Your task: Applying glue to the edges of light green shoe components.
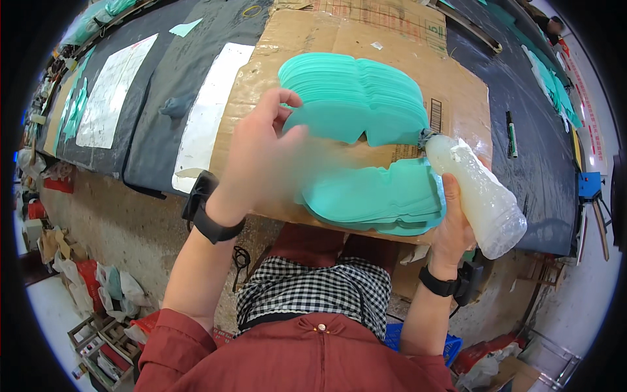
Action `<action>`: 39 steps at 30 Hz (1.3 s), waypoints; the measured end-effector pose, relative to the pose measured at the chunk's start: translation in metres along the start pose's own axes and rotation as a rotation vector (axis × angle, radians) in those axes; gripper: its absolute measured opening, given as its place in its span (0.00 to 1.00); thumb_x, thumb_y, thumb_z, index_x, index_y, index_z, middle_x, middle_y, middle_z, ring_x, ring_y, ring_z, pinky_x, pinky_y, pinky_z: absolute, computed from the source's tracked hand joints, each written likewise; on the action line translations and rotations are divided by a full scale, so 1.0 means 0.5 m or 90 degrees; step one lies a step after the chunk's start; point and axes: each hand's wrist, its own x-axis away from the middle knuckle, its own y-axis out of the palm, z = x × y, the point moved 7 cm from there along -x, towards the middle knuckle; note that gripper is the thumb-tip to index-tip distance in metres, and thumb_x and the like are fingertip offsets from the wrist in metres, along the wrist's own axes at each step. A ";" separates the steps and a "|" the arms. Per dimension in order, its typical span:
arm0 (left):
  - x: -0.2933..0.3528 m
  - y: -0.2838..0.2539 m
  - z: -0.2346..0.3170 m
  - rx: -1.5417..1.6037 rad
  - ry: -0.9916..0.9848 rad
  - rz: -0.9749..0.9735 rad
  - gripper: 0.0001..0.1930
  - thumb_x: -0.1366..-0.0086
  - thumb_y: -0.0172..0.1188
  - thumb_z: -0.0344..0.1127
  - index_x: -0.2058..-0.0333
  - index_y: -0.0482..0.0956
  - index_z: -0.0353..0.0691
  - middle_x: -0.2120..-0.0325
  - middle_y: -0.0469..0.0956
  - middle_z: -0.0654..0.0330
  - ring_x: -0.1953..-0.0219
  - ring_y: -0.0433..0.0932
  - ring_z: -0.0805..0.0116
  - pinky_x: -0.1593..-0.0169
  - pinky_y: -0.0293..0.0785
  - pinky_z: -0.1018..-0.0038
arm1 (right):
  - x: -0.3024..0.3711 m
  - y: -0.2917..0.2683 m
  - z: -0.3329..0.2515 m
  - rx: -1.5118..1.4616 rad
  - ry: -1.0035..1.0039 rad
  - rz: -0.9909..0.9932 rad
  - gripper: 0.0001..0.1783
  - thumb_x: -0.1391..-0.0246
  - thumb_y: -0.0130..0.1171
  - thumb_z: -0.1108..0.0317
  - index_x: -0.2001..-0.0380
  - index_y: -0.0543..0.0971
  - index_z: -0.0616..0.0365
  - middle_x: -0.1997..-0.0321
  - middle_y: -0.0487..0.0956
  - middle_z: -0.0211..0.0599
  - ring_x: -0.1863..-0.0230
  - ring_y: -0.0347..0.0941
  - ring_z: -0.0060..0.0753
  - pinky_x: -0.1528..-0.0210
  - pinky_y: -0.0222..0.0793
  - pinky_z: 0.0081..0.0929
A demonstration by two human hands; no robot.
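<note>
My right hand (454,222) grips a cloudy plastic bottle (473,186) at the right side of the cardboard. The bottle is tilted, its narrow, dark-wrapped end against the right edge of a fanned stack of teal shaped sheets (356,81). My left hand (261,140) hovers by the left edge of that stack, thumb and fingers apart, and nothing shows between them. Motion blurs the area just right of this hand. A second, smaller pile of teal sheets (379,196) lies nearer me, between my two hands.
Under the sheets is a large brown cardboard (255,85) on a dark-covered table (150,166). White sheets (121,91) lie to the left, with a dark crumpled lump (174,108) near them. A marker pen (511,134) lies on the right. Bags (121,284) crowd the floor at left.
</note>
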 end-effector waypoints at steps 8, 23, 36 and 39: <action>-0.009 -0.011 -0.045 0.348 -0.199 -0.084 0.25 0.21 0.49 0.55 0.43 0.77 0.39 0.61 0.83 0.60 0.60 0.79 0.72 0.48 0.75 0.73 | 0.013 0.093 -0.053 0.078 -0.018 -0.047 0.33 0.47 0.76 0.74 0.39 0.75 0.64 0.40 0.79 0.43 0.41 0.76 0.36 0.35 0.72 0.34; -0.004 -0.019 -0.034 0.432 -0.263 -0.054 0.40 0.23 0.42 0.67 0.35 0.70 0.33 0.56 0.86 0.47 0.56 0.82 0.69 0.45 0.73 0.74 | 0.108 0.262 -0.142 -0.077 -0.198 -0.274 0.31 0.52 0.73 0.72 0.41 0.80 0.57 0.42 0.80 0.46 0.40 0.78 0.45 0.42 0.77 0.34; -0.014 -0.014 -0.021 0.242 -0.137 -0.087 0.15 0.31 0.64 0.34 0.49 0.84 0.35 0.61 0.85 0.63 0.59 0.78 0.77 0.50 0.72 0.78 | -0.018 0.048 -0.008 0.029 0.035 -0.056 0.31 0.47 0.78 0.69 0.41 0.77 0.60 0.41 0.80 0.39 0.40 0.75 0.34 0.35 0.70 0.33; -0.018 -0.013 -0.033 0.221 -0.132 -0.066 0.13 0.31 0.63 0.34 0.51 0.85 0.34 0.63 0.85 0.65 0.61 0.77 0.79 0.54 0.72 0.79 | -0.047 0.038 -0.049 0.280 -0.129 -0.062 0.32 0.46 0.77 0.69 0.41 0.76 0.61 0.41 0.80 0.39 0.40 0.75 0.33 0.35 0.70 0.32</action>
